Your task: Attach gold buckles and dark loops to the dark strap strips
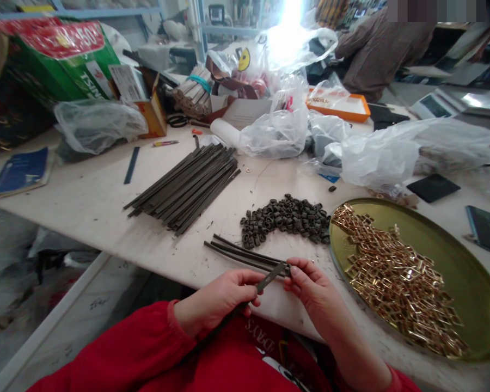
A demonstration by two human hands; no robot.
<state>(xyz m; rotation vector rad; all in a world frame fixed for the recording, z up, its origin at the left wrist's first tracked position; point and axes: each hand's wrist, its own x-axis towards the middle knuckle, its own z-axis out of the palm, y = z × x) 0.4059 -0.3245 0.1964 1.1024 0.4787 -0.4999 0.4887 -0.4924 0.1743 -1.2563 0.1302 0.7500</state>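
Observation:
My left hand is closed around a dark narrow strap near the table's front edge. My right hand pinches the strap's tip, where a small dark loop sits on it. Just beyond my fingers lie a few loose dark straps. A heap of small dark loops lies behind them. To the right is a round gold tray holding many gold buckles. A larger pile of dark straps lies to the left on the white table.
Clear plastic bags and boxes crowd the table's back. An orange tray, a green carton, a blue booklet, a phone and a black pad lie around. Another person works at the far right.

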